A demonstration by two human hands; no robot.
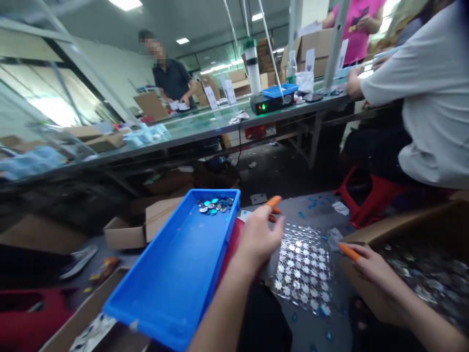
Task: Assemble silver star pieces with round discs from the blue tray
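My left hand (258,237), with orange finger covers, reaches past the right rim of a blue tray (172,264). Its fingers and thumb are spread, and I see nothing between them. Small round metal discs (214,206), some blue, are gathered at the tray's far end. Between my hands is a clear plastic sheet (302,274) with rows of silver round pieces; whether either hand touches it I cannot tell. My right hand (373,269) is beside the sheet, its orange-covered finger stretched out, by the edge of a cardboard box (370,234) full of silvery pieces.
Under the blue tray something red (234,239) shows. An open carton (88,313) stands at lower left. Blue bits (301,214) litter the floor. A seated person (432,107) is close on the right; a long workbench (205,117) crosses ahead, with another person (172,80) behind it.
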